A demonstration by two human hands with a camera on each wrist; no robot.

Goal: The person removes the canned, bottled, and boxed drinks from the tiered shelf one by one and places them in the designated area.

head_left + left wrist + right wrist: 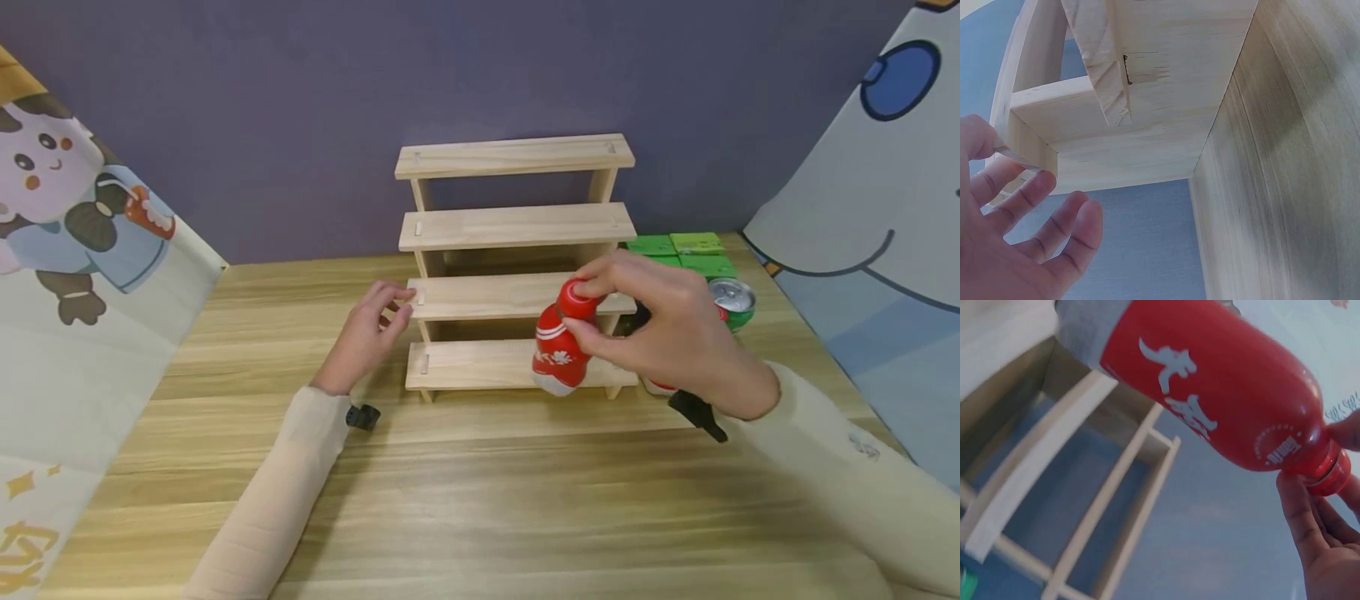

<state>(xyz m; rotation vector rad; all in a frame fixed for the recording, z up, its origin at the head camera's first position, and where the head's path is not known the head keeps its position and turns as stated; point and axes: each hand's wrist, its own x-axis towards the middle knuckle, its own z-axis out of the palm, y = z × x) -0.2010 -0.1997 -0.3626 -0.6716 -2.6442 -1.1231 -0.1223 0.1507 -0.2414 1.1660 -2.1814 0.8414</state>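
A four-step wooden display rack (517,225) stands against the dark wall. My left hand (367,329) is at the left end of its third board from the top; in the left wrist view the fingers (1079,228) grip that board's end from above and below. My right hand (663,321) pinches a red drink bottle (558,350) by its neck, just below the red cap (1332,478). The bottle leans, base toward the left, in front of the rack's two lower boards. White lettering and a pale base show in the right wrist view.
Right of the rack lie green packages (693,250) and a drink can (731,300) with a silver top. Other items there are partly hidden behind my right hand. Printed panels (862,183) border the wooden table (495,500) on both sides.
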